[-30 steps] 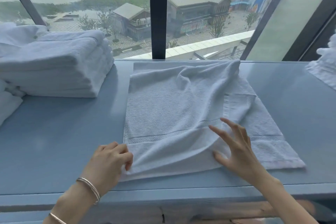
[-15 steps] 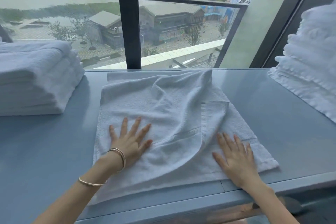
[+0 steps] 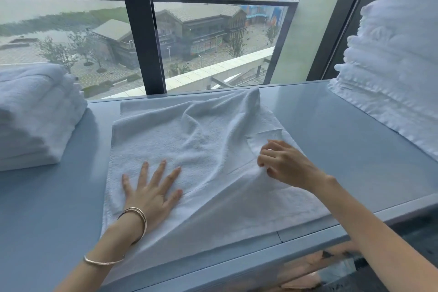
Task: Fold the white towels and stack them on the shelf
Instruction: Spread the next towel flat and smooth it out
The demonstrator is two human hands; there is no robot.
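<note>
So the white towel [image 3: 189, 149] is lying mostly flat on the blue-grey shelf [image 3: 343, 140] by the window [image 3: 201, 31], pretty rumpled, with a big diagonal crease running from about 1 o'clock down toward 7. The person's left hand [image 3: 151, 194] is pressed flat on it at roughly 7 o'clock, fingers spread wide, two thin bangles [image 3: 135, 223] on that wrist and forearm. The right hand [image 3: 286, 166] is over at 3 o'clock, fingers curled in and pinching a bit of the top layer next to a folded-over flap. A stack of folded towels [image 3: 35, 114] sits out at 9 o'clock, and a fluffier white pile [image 3: 393, 66] at 2 o'clock, both well apart from the towel.
</note>
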